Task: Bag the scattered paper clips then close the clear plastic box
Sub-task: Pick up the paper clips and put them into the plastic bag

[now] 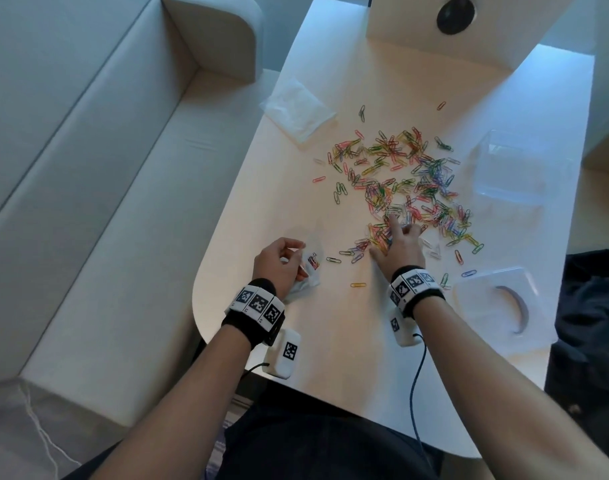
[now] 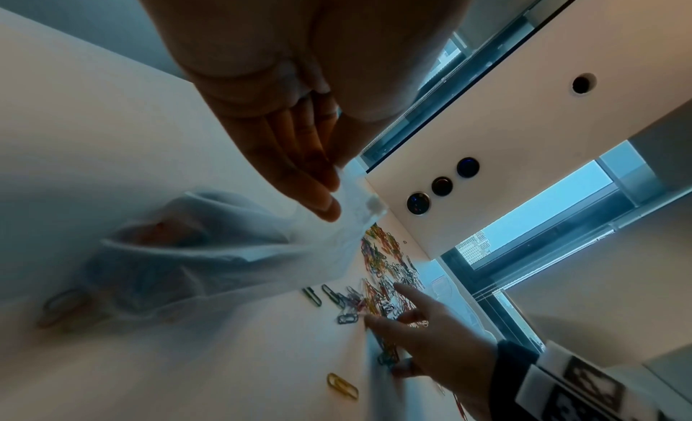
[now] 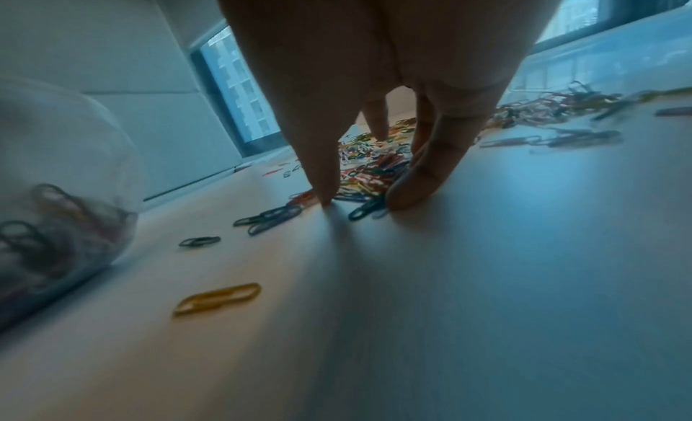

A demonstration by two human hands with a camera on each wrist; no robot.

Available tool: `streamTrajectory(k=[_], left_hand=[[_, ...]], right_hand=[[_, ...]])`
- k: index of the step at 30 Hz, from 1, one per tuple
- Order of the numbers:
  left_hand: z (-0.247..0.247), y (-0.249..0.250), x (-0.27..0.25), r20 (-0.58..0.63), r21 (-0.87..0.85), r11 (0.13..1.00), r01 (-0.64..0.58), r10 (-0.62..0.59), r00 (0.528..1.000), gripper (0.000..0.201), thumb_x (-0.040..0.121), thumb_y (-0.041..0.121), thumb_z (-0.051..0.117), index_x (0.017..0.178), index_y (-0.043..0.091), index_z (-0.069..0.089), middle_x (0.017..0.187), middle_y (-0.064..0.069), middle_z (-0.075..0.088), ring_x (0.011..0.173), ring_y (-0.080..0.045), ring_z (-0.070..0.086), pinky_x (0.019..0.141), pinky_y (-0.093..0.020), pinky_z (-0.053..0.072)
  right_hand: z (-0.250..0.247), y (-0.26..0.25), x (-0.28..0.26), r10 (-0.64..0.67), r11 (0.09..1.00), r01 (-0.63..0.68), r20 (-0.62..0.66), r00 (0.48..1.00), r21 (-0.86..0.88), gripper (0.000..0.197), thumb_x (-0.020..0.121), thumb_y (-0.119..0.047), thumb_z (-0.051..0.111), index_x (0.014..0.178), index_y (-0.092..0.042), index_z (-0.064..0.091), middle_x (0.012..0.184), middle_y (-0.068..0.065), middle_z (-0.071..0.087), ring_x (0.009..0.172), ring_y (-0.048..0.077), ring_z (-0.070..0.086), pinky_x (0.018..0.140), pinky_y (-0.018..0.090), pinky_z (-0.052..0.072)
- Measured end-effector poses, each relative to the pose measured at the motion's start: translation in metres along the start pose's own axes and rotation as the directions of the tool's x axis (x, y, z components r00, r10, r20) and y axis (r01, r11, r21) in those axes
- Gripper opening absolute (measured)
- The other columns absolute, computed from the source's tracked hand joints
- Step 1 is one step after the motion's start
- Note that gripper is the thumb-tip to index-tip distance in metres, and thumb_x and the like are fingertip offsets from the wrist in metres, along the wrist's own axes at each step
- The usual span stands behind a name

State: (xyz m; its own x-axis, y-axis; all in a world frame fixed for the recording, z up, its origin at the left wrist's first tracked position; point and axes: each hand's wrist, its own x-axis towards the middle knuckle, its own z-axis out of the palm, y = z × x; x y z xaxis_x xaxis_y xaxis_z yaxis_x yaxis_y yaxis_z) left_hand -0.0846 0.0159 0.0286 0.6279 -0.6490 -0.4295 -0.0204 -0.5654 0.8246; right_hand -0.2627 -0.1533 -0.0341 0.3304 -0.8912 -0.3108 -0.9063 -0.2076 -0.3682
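Note:
Coloured paper clips point(image 1: 400, 188) lie scattered over the middle of the white table point(image 1: 330, 341). My left hand point(image 1: 296, 252) pinches the rim of a small clear plastic bag point(image 1: 310, 268) that has a few clips inside and rests on the table; in the left wrist view its fingers point(image 2: 322, 202) hold the bag point(image 2: 209, 250) by the mouth. My right hand point(image 1: 389, 237) reaches into the near edge of the pile, with thumb and fingertips point(image 3: 326, 196) down on the table on either side of a cluster of clips. The clear plastic box point(image 1: 514, 168) stands open at the right.
The box's clear lid point(image 1: 497, 303) lies near the table's right front edge. A flat stack of spare plastic bags point(image 1: 296, 109) sits at the far left. A lone yellow clip point(image 1: 358, 285) lies between my hands. A white sofa point(image 1: 88, 168) runs along the left.

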Motion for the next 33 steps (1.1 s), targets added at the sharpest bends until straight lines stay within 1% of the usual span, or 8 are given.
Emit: streamTrajectory(k=[4, 10, 15, 17, 21, 23, 28, 33], left_hand=[[0.001, -0.003, 0.001, -0.005, 0.004, 1.0, 0.002, -0.001, 1.0, 0.013, 0.093, 0.013, 0.059, 0.102, 0.015, 0.069, 0.076, 0.001, 0.067, 0.049, -0.004, 0.063, 0.054, -0.013, 0.052], [0.006, 0.0, 0.002, 0.011, -0.012, 1.0, 0.016, -0.016, 1.0, 0.012, 0.093, 0.014, 0.059, 0.102, 0.015, 0.069, 0.077, -0.001, 0.069, 0.05, -0.008, 0.066, 0.053, -0.015, 0.053], [0.012, 0.004, -0.001, 0.037, -0.016, 1.0, 0.007, -0.006, 0.999, 0.012, 0.093, 0.013, 0.059, 0.1, 0.014, 0.068, 0.079, -0.003, 0.069, 0.049, -0.008, 0.064, 0.051, -0.014, 0.052], [0.017, 0.005, -0.001, 0.041, -0.01, 1.0, -0.003, 0.003, 0.999, 0.011, 0.093, 0.012, 0.059, 0.099, 0.014, 0.068, 0.077, -0.004, 0.068, 0.05, -0.008, 0.064, 0.052, -0.016, 0.054], [0.029, 0.006, 0.001, 0.068, -0.005, 1.0, -0.003, 0.004, 0.998, 0.01, 0.092, 0.012, 0.06, 0.098, 0.013, 0.068, 0.078, -0.013, 0.069, 0.054, -0.015, 0.065, 0.061, -0.031, 0.061], [0.035, 0.008, -0.001, 0.081, 0.006, 1.0, -0.002, 0.001, 0.997, 0.011, 0.092, 0.011, 0.059, 0.099, 0.012, 0.068, 0.081, -0.017, 0.07, 0.056, -0.018, 0.066, 0.064, -0.036, 0.062], [0.043, 0.013, -0.003, 0.084, 0.007, 1.0, -0.029, 0.028, 0.996, 0.012, 0.092, 0.01, 0.059, 0.101, 0.011, 0.067, 0.079, -0.017, 0.07, 0.058, -0.019, 0.067, 0.063, -0.033, 0.062], [0.038, 0.012, -0.005, 0.073, -0.011, 0.998, -0.059, 0.06, 0.996, 0.011, 0.093, 0.007, 0.058, 0.098, 0.01, 0.067, 0.072, -0.008, 0.07, 0.06, -0.021, 0.069, 0.063, -0.032, 0.062]], right_hand=[[-0.001, -0.002, 0.006, -0.074, 0.995, 0.074, 0.002, 0.997, -0.061, 0.056, 0.09, -0.03, 0.062, 0.141, -0.018, 0.042, 0.135, 0.018, 0.039, 0.121, 0.037, 0.045, 0.096, 0.047, 0.049], [-0.008, 0.001, 0.0, -0.193, 0.979, 0.198, -0.1, 0.976, 0.039, 0.017, 0.085, -0.006, 0.067, 0.101, -0.002, 0.073, 0.099, 0.013, 0.068, 0.089, 0.029, 0.063, 0.088, 0.036, 0.052], [-0.02, 0.015, -0.005, 0.14, 0.93, -0.119, -0.035, 0.99, 0.347, 0.011, 0.08, -0.017, 0.076, 0.09, -0.013, 0.079, 0.09, 0.005, 0.076, 0.082, 0.014, 0.067, 0.089, 0.024, 0.051], [-0.022, 0.021, -0.01, 0.285, 0.75, -0.273, 0.077, 0.955, 0.603, 0.012, 0.077, -0.019, 0.079, 0.088, -0.017, 0.079, 0.09, 0.003, 0.076, 0.085, 0.014, 0.07, 0.091, 0.029, 0.055], [-0.032, 0.004, -0.032, 0.176, -0.063, -0.373, 0.378, 0.909, 0.926, 0.018, 0.087, 0.007, 0.06, 0.105, 0.007, 0.064, 0.097, 0.018, 0.071, 0.084, 0.021, 0.071, 0.075, 0.023, 0.059], [-0.036, -0.013, -0.046, 0.03, -0.18, -0.403, 0.414, 0.91, 0.898, 0.016, 0.089, 0.009, 0.053, 0.101, 0.007, 0.063, 0.09, 0.015, 0.072, 0.081, 0.019, 0.072, 0.071, 0.021, 0.058], [-0.027, -0.046, -0.069, -0.158, -0.012, -0.414, 0.407, 0.9, 0.91, 0.015, 0.086, 0.009, 0.058, 0.1, 0.007, 0.065, 0.09, 0.017, 0.072, 0.083, 0.022, 0.072, 0.077, 0.025, 0.059], [-0.019, -0.055, -0.072, -0.174, 0.616, -0.081, 0.235, 0.956, 0.784, 0.007, 0.084, -0.002, 0.07, 0.089, -0.005, 0.074, 0.083, 0.01, 0.074, 0.072, 0.016, 0.072, 0.068, 0.018, 0.056]])
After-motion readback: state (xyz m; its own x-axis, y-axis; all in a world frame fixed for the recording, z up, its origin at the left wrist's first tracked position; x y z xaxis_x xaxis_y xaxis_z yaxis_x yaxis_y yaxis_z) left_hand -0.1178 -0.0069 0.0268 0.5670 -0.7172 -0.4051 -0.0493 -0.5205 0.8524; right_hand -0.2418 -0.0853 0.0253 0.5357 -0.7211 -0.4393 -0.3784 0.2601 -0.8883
